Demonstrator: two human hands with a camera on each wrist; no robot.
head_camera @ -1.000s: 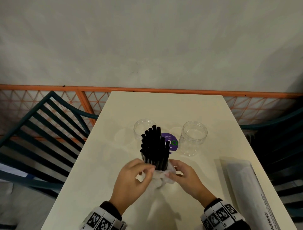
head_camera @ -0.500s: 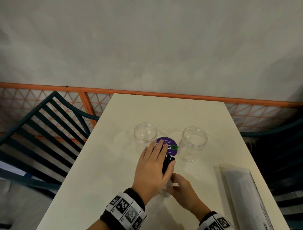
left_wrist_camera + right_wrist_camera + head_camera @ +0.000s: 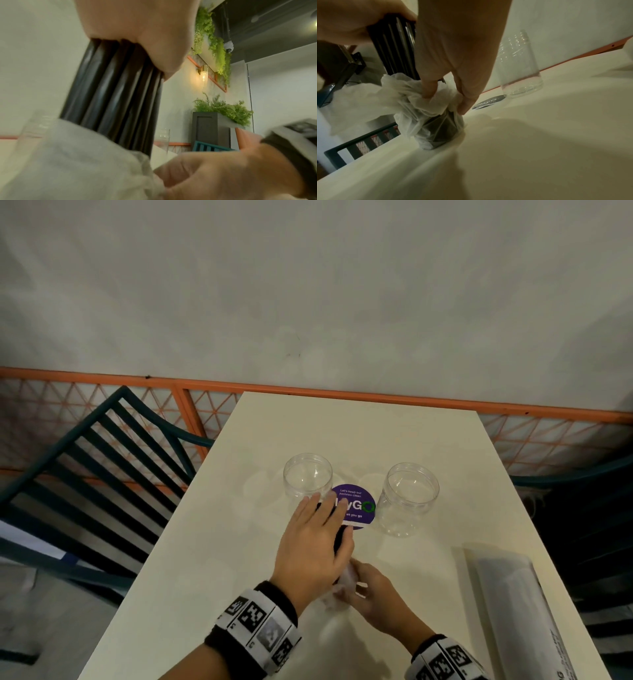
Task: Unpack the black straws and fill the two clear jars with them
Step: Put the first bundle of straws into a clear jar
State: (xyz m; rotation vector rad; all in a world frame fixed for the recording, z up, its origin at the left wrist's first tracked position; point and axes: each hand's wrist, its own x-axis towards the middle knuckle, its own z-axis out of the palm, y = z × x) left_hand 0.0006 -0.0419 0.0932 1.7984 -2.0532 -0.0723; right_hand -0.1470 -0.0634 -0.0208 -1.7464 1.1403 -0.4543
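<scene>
A bundle of black straws (image 3: 111, 94) stands upright on the cream table (image 3: 394, 433), its lower part still in a crumpled clear plastic wrapper (image 3: 423, 105). My left hand (image 3: 315, 542) lies flat on the straws' top ends with straight fingers, hiding most of the bundle in the head view. My right hand (image 3: 373, 597) pinches the bunched wrapper (image 3: 346, 580) low on the bundle; its fingers (image 3: 428, 89) dig into the plastic. Two clear jars stand beyond without straws in them, the left jar (image 3: 307, 477) just past my left fingertips and the right jar (image 3: 411, 494) further right.
A round purple sticker (image 3: 359, 508) lies between the jars. A long wrapped pack (image 3: 513, 611) lies along the table's right edge. Dark slatted chairs stand at the left (image 3: 85, 491) and the right (image 3: 599, 525). An orange rail (image 3: 342, 388) and a wall close the far end.
A second ago both hands worked the wrapper at the bundle's base with the straw tops bare. My left hand has since risen and settled flat over the tops; the right stays on the wrapper.
</scene>
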